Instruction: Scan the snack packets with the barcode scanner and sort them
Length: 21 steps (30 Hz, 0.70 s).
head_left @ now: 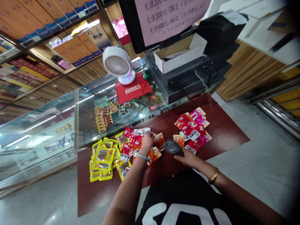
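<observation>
Steadily now: the right hand (190, 158) has its fingers wrapped around the handle of a black scanner (173, 147), whose head sits just beside an orange packet (160, 142) on the dark red board (164, 172). The left hand's (147, 142) fingertips are bunched at that packet's edge; whether they pinch it, I cannot tell. Good handling probably means keeping the film flat, the fingers off any printed code, and the scanner tilted clear of the neighbouring orange packet (178, 139).
</observation>
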Tool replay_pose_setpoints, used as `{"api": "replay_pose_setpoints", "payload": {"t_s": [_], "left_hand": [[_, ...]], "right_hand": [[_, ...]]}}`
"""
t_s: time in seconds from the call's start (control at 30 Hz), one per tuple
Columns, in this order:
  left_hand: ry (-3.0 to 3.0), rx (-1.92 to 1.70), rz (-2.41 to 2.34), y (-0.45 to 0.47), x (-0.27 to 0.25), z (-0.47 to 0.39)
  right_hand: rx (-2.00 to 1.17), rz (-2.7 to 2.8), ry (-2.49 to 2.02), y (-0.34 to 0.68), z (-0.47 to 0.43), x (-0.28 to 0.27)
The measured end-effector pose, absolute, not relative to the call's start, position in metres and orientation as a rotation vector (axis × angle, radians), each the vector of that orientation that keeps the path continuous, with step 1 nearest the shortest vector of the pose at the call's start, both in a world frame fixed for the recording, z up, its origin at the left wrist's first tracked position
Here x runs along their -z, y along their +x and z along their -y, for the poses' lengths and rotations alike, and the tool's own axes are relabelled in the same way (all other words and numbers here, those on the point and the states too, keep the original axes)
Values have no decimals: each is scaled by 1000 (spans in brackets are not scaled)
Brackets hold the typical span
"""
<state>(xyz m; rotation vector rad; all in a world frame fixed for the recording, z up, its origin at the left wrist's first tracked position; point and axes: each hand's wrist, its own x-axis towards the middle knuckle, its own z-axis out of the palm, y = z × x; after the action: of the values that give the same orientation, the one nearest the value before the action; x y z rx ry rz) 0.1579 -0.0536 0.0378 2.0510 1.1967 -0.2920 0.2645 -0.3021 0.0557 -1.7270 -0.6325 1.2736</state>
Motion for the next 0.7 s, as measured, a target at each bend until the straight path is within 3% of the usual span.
{"api": "replay_pose_setpoints", "payload": {"t_s": [0.13, 0.23, 0.43, 0.7], "left_hand": [[2396, 238, -1327, 133, -64, 34], [2580, 122, -1167, 150, -63, 47], [2530, 259, -613, 224, -26, 127], [2401, 510, -664, 237, -14, 137]], "right_hand": [[-1268, 579, -1733, 263, 316, -51], [-1254, 510, -1766, 265, 331, -49], [-1295, 350, -1879, 270, 357, -56], [-1278, 270, -1887, 270, 366, -62]]}}
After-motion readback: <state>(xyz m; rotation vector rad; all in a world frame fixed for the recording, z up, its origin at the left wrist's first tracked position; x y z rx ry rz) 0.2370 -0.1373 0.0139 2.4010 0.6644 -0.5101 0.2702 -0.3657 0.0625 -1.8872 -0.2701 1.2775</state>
